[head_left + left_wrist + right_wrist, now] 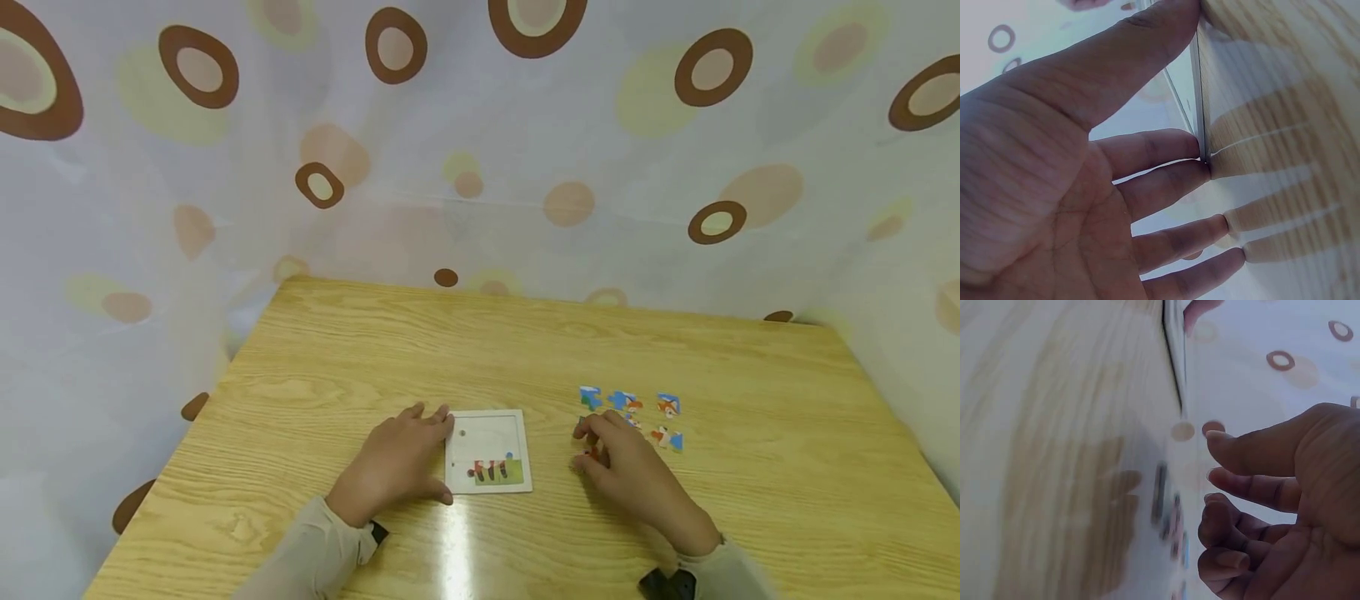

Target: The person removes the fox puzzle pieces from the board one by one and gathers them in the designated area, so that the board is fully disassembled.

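Note:
A white square puzzle tray (487, 494) lies on the table. Joined puzzle pieces (498, 472) with red, dark and green print fill part of its lower right. Along the tray's left edge rests my left hand (397, 462), fingers extended and thumb at the lower corner; the left wrist view has these fingertips (1200, 169) at the edge. To the right of the tray my right hand (630, 467) hovers over a red-printed piece (592, 452), partly hidden by the fingers. Its thumb and index finger are apart in the right wrist view, with nothing visible between them.
Several loose puzzle pieces (591, 397) with blue, green and orange print lie beyond and beside the right hand, including a fox-face piece (668, 406). The wooden table (360, 350) meets a spotted cloth (480, 167) at the back and sides.

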A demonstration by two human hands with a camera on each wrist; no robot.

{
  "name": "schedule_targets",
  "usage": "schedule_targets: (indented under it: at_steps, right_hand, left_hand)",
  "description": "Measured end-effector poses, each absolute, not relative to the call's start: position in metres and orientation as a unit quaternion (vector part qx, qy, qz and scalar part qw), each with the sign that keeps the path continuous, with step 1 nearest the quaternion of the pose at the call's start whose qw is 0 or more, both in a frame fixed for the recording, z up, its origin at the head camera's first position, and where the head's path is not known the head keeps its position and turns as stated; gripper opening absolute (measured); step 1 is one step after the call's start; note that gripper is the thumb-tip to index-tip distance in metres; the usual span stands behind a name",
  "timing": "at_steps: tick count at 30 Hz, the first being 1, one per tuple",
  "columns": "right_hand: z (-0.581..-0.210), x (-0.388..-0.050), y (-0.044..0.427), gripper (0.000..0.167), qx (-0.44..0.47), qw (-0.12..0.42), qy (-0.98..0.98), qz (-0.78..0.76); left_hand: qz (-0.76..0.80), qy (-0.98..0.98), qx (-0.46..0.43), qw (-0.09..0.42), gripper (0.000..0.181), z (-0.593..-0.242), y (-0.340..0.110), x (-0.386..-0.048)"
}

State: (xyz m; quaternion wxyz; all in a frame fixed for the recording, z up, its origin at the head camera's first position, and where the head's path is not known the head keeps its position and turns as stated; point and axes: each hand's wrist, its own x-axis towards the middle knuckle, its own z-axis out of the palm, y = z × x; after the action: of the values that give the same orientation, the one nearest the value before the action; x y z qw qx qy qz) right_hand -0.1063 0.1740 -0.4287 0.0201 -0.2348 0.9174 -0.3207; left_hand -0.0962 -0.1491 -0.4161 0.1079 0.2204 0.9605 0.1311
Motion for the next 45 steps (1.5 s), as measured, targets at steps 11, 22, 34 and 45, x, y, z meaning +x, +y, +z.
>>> schedule_targets:
  at_steps: [11,22,34,45]
  right_hand:
    - [-0.420,-0.113,0.093,0.020,-0.317,0.117,0.865,-0.371]
    - [-0.427,-0.116,0.068,0.023,-0.305,0.143,0.881,-0.332]
    - [-0.428,-0.114,0.069,0.020,-0.319,0.143,0.885,-0.306]
    - [-0.431,-0.111,0.068,0.023,-0.317,0.147,0.887,-0.302]
  left_hand:
    - [0.146,0.960,0.217,0.105,0.098,-0.416,-0.149,-0.097]
    - [0.130,0.961,0.221,0.101,0.099,-0.418,-0.149,-0.097]
    - [0.118,0.956,0.254,0.083,0.087,-0.419,-0.135,-0.092]
    - [0.096,0.955,0.273,0.061,0.074,-0.417,-0.131,-0.089]
